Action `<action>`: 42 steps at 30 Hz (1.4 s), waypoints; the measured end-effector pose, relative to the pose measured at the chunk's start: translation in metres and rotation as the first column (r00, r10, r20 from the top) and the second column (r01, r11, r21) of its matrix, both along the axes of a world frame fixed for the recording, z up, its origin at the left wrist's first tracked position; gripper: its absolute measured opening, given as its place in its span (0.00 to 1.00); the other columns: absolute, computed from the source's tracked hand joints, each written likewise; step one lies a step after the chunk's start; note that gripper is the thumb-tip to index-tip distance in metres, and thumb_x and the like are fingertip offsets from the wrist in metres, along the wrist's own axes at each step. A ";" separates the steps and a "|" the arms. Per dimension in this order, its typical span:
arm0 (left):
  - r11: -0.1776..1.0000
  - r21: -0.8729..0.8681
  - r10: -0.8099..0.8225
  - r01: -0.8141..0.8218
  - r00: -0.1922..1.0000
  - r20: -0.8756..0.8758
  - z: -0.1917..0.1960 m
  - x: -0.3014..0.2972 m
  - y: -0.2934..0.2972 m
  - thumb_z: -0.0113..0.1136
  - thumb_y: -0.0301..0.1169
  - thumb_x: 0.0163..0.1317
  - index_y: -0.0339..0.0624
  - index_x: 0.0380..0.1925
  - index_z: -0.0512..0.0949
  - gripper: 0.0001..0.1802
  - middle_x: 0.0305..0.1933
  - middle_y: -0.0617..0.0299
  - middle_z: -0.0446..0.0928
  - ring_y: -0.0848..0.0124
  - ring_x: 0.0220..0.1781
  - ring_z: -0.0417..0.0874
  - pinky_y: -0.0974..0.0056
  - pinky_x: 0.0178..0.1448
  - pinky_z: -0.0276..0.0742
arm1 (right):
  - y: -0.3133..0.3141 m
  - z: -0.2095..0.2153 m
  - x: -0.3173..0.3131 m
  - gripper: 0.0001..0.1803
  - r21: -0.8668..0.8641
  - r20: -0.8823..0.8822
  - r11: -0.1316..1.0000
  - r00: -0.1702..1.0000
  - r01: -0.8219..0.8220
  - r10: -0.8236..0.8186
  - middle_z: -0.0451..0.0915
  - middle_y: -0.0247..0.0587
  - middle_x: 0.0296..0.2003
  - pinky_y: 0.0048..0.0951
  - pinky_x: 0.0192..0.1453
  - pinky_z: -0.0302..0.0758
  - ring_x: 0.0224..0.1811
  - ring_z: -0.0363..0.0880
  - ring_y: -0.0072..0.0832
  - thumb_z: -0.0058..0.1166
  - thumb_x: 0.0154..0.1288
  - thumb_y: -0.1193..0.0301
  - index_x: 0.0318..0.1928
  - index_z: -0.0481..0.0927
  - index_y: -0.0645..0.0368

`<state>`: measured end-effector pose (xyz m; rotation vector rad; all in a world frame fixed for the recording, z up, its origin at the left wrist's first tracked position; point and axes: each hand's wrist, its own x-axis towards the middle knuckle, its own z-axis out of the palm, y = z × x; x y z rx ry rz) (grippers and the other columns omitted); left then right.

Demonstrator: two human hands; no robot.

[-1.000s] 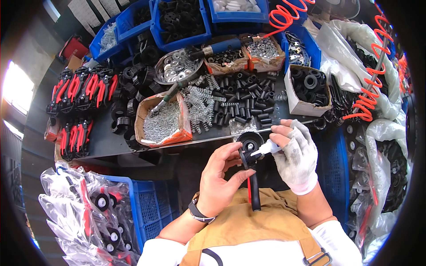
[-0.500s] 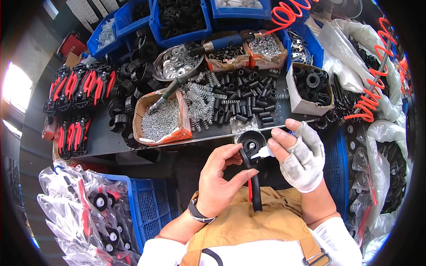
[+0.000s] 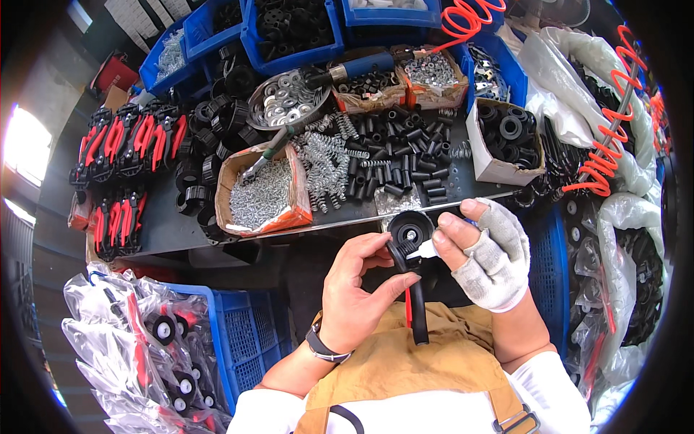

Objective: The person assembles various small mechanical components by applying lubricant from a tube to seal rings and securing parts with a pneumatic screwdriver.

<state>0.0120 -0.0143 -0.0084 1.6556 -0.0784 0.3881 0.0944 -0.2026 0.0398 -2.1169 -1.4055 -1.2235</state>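
Note:
My bare left hand (image 3: 361,278) pinches a black ring-shaped plastic part (image 3: 395,256) between thumb and fingers, tilted on edge. In my right hand (image 3: 488,253), covered by a fingerless white glove, is a small white nozzle-like piece (image 3: 426,249); its tip points left and meets or nearly meets the ring part, and the rest is hidden by my fingers. Just beyond them sits a round black housing (image 3: 412,226) with a metal centre, at the bench edge. A black handle (image 3: 419,318) with a red strip hangs below it, toward my apron.
Along the bench lie black sleeves (image 3: 405,170), springs (image 3: 322,170), a box of screws (image 3: 262,195), a bowl of washers (image 3: 289,101) and a blue power driver (image 3: 361,67). Red-and-black clamp-like assemblies (image 3: 130,145) stand left. A blue crate (image 3: 246,340) is at lower left.
The ring part has tilted slightly in my left fingers. My right hand and the white piece have shifted a little to the left.

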 end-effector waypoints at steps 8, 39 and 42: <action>1.000 -0.010 0.003 -0.004 1.000 -0.027 0.002 -0.001 -0.001 0.76 0.20 0.49 0.33 0.55 0.74 0.32 0.52 0.54 0.75 0.71 0.47 0.80 0.67 0.51 0.80 | -0.004 -0.002 0.004 0.14 0.010 0.034 1.000 0.999 0.019 -0.019 0.82 0.37 0.47 0.39 0.47 0.85 0.51 0.80 0.39 0.64 0.49 0.76 0.40 0.84 0.55; 0.804 -0.593 -0.322 0.033 0.864 -0.388 -0.001 0.008 0.005 0.54 0.49 0.72 0.39 0.41 0.72 0.22 0.31 0.57 0.82 0.72 0.26 0.82 0.69 0.27 0.79 | -0.002 0.001 -0.003 0.12 0.019 0.022 1.000 1.000 -0.010 0.009 0.83 0.36 0.44 0.38 0.47 0.85 0.49 0.81 0.37 0.64 0.50 0.75 0.38 0.84 0.54; 0.800 -0.599 -0.323 0.032 0.864 -0.385 0.000 0.009 0.005 0.54 0.49 0.72 0.39 0.42 0.72 0.21 0.31 0.56 0.81 0.71 0.26 0.82 0.69 0.27 0.79 | -0.002 0.000 -0.003 0.12 0.024 0.025 1.000 1.000 0.002 -0.002 0.83 0.35 0.44 0.38 0.47 0.85 0.49 0.80 0.37 0.65 0.49 0.76 0.38 0.84 0.54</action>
